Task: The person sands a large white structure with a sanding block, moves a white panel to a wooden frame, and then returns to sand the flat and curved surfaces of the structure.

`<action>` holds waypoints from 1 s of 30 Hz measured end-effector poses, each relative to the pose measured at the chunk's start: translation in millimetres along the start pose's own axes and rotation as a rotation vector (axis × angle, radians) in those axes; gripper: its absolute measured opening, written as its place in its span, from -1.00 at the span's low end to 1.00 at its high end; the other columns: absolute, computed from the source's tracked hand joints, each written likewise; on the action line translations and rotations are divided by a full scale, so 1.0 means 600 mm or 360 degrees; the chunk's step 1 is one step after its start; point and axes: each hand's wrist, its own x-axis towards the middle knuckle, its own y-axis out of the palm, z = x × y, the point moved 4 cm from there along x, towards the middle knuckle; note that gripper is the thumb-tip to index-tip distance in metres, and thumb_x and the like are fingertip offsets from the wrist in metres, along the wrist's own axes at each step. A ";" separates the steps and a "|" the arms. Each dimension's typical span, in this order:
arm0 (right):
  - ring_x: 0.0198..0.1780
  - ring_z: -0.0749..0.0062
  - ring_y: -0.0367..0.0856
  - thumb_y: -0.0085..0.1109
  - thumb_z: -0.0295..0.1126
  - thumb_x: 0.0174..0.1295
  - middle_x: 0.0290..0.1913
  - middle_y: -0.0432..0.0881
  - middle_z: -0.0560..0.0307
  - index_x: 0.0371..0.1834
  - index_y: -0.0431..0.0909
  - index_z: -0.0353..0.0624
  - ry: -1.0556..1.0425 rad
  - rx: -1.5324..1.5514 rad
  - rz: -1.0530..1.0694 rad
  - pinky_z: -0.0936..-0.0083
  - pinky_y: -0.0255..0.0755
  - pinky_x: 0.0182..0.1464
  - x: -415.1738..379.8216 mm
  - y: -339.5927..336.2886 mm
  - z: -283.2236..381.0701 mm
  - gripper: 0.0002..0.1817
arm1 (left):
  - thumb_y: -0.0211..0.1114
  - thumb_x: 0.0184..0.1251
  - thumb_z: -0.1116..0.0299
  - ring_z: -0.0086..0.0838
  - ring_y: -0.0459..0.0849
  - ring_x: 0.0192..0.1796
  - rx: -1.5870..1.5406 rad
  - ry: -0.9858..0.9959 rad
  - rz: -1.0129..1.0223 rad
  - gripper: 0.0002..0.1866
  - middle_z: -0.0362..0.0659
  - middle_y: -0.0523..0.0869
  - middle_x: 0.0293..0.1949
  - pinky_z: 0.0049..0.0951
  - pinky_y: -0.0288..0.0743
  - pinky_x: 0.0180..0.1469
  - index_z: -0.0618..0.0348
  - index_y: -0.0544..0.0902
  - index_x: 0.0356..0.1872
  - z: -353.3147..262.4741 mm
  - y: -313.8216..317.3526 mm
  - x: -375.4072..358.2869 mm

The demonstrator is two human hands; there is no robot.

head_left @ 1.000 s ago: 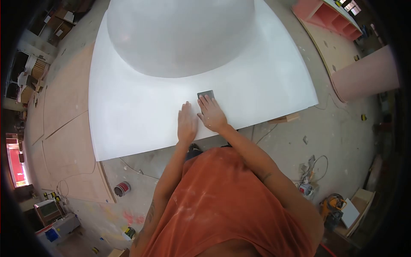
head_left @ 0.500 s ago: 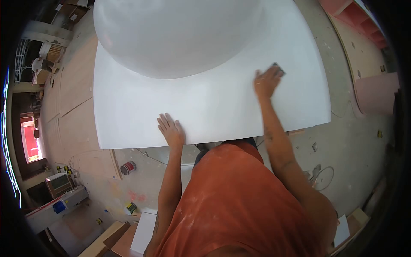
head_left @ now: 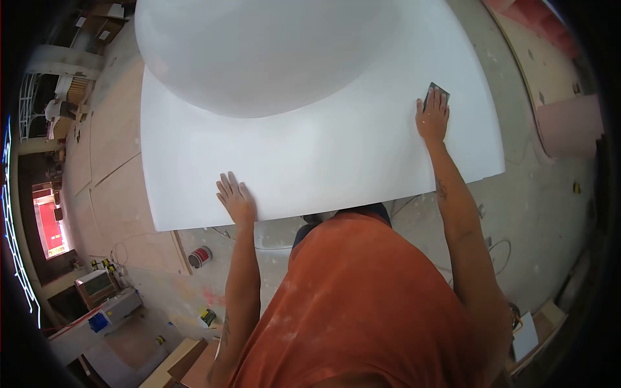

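A large white board (head_left: 323,165) with a smooth curved surface lies before me, and a big rounded white dome (head_left: 259,55) rises from its far side. My left hand (head_left: 237,200) rests flat near the board's front edge, fingers spread and holding nothing. Farther out on the right side, my right hand (head_left: 432,121) presses a small dark sheet of sandpaper (head_left: 441,89) against the white surface. Its fingers lie over the sheet, so only the sheet's upper part shows.
On the floor to the left stands a paint can (head_left: 200,257), with a smaller can (head_left: 207,317) nearer me. A pink curved piece (head_left: 569,126) is at the right. Cables (head_left: 501,255) lie on the floor, and cardboard (head_left: 187,359) is at lower left.
My right hand has slid to the right across the board with the sandpaper. My left hand has shifted left along the front edge, still flat.
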 end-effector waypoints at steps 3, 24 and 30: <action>0.71 -0.20 0.15 -0.07 0.09 0.64 0.69 0.29 -0.18 0.63 0.33 -0.34 0.0235 -0.0125 -0.0062 -0.16 0.05 0.67 -0.052 0.004 0.205 -0.24 | -0.06 0.72 0.17 0.18 0.02 0.75 -0.0042 -0.0008 -0.0015 -0.37 0.10 0.15 0.73 0.28 -0.15 0.70 0.14 0.27 0.69 -0.006 -0.013 -0.006; 0.71 -0.30 0.13 0.02 0.04 0.60 0.70 0.24 -0.23 0.65 0.23 -0.42 -0.0019 -0.0012 -0.0043 -0.13 0.08 0.68 -0.248 -0.033 0.530 -0.19 | 0.04 0.70 0.07 0.21 0.02 0.75 0.0082 -0.0109 -0.0151 -0.34 0.04 0.16 0.74 0.34 -0.11 0.68 0.05 0.29 0.70 0.274 -0.043 0.025; 0.74 -0.15 0.11 0.19 -0.04 0.49 0.73 0.22 -0.13 0.69 0.22 -0.29 -0.1467 0.1143 0.0620 -0.10 -0.03 0.73 -0.563 -0.207 0.913 -0.17 | 0.00 0.72 0.07 0.15 0.03 0.75 -0.0052 -0.0115 -0.0081 -0.36 0.01 0.15 0.75 0.33 -0.12 0.69 -0.02 0.27 0.71 0.306 -0.027 0.035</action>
